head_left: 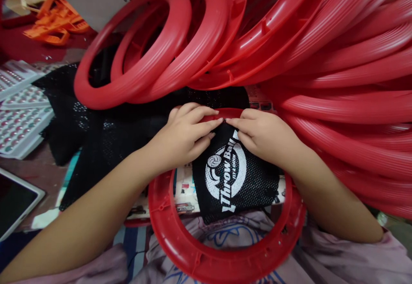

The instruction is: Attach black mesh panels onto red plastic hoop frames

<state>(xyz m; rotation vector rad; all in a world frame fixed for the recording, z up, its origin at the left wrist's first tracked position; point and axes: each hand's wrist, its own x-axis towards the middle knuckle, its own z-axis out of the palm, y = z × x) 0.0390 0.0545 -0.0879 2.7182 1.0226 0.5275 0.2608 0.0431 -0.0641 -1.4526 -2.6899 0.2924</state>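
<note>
A red plastic ring lies before me, its hollow, ribbed side facing up. Across its opening hangs a black mesh net with a white "Throw Ball" print. My left hand and my right hand meet at the ring's far rim. Their index fingertips nearly touch over the net's top corner. Both hands have fingers closed on the net's edge there, pressing it at the rim. The exact spot under the fingertips is partly hidden.
Several red rings lean in an overlapping row behind, and a large pile of rings fills the right. More black mesh lies at left, beside white trays of small round pieces, a white-framed tablet and orange plastic parts.
</note>
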